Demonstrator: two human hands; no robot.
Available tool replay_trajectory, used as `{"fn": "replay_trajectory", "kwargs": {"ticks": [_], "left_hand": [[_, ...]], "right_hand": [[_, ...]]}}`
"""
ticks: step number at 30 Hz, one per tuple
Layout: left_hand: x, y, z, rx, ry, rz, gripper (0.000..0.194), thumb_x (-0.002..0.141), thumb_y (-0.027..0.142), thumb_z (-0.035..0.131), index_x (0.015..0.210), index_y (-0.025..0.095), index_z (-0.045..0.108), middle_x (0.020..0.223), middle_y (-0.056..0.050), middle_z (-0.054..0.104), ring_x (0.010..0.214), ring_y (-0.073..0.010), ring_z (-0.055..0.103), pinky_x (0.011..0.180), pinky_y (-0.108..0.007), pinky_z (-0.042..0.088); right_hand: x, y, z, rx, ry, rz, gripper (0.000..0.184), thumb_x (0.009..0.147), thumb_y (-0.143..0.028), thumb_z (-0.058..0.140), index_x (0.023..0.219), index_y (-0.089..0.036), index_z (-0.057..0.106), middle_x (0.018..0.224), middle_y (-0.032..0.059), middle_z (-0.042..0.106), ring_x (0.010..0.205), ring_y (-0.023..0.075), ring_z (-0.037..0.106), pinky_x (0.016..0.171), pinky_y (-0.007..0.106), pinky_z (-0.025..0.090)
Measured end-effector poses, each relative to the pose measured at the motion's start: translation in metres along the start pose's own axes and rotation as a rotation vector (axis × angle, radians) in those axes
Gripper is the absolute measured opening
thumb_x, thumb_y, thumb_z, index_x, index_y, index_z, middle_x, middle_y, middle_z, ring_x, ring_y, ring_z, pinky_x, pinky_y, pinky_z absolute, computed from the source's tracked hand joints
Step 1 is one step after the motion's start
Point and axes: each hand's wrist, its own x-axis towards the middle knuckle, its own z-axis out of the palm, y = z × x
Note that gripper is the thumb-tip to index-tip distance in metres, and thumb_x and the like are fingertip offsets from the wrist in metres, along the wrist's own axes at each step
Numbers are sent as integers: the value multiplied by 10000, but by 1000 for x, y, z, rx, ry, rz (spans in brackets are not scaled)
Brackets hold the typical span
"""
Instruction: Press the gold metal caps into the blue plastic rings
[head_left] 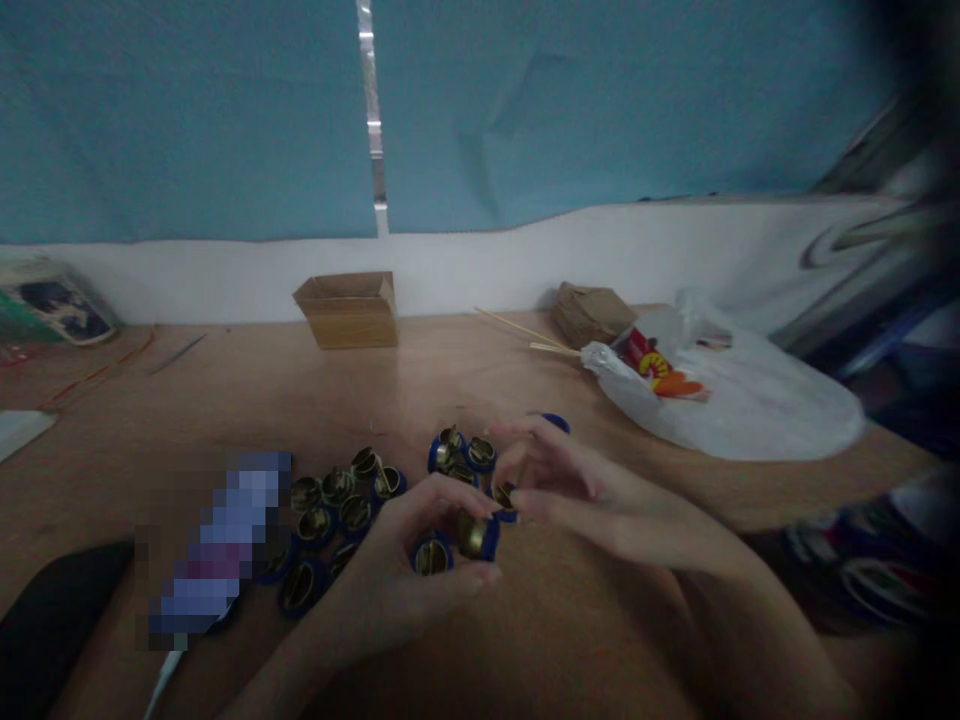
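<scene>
My left hand (424,550) grips a small round blue-rimmed brass-coloured part (478,537) between thumb and fingers, its brass side tilted toward the left. Close beside it is my right hand (559,475), its fingers bent and thumb drawn in toward them. Whatever its fingertips pinch is hidden. Another such part (504,495) shows just behind the right thumb tip; I cannot tell whether it is touched. A similar part (432,556) sits inside the curve of my left hand. Several more of these parts (355,513) lie open side up left of the hands, and others (480,454) beyond them.
A phone (225,540), blurred out, lies at left with a cable, near a black object (60,610). Behind stand an open cardboard box (351,320) and a brown package (592,313). At right are a plastic bag (765,390), thin sticks (517,328) and a dark bottle (862,570).
</scene>
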Motion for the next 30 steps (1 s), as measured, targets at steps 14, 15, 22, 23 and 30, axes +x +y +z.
{"fn": "replay_trajectory", "kwargs": {"ticks": [14,15,22,23,30], "left_hand": [[-4,-11,27,1091,-151,400,193,814,346,654,857,158,659,1424,-195,472,1363,-399,351,1100,-592,275],[-3,-8,23,1087,-129,415,211,823,362,643,894,164,666,1446,-189,448,1374,-390,336,1104,-586,269],[20,24,-60,1203,82,111,272,934,259,415,1073,203,641,1162,-112,666,1100,-288,584,972,-464,418],[26,25,-78,1234,61,-10,297,929,249,400,1105,187,630,1155,-122,669,1078,-292,594,944,-450,431],[64,-9,-147,1232,-107,-341,276,818,352,553,961,164,696,930,-122,741,842,-261,669,705,-317,473]], "right_hand": [[13,64,-36,-1123,535,222,344,870,-327,550,1128,-106,599,1136,188,622,1077,326,560,934,424,410],[14,65,-34,-1119,515,233,344,866,-313,555,1144,-114,596,1147,181,625,1074,318,567,931,414,410],[18,65,-28,-1078,487,285,251,850,-195,553,1080,-141,638,1035,152,693,962,276,638,817,344,452],[18,65,-28,-1075,489,290,249,850,-189,549,1077,-140,639,1024,152,698,950,276,644,803,342,454],[20,64,-30,-1087,520,295,251,859,-195,520,1066,-116,639,1001,172,707,922,304,655,760,357,459]]}}
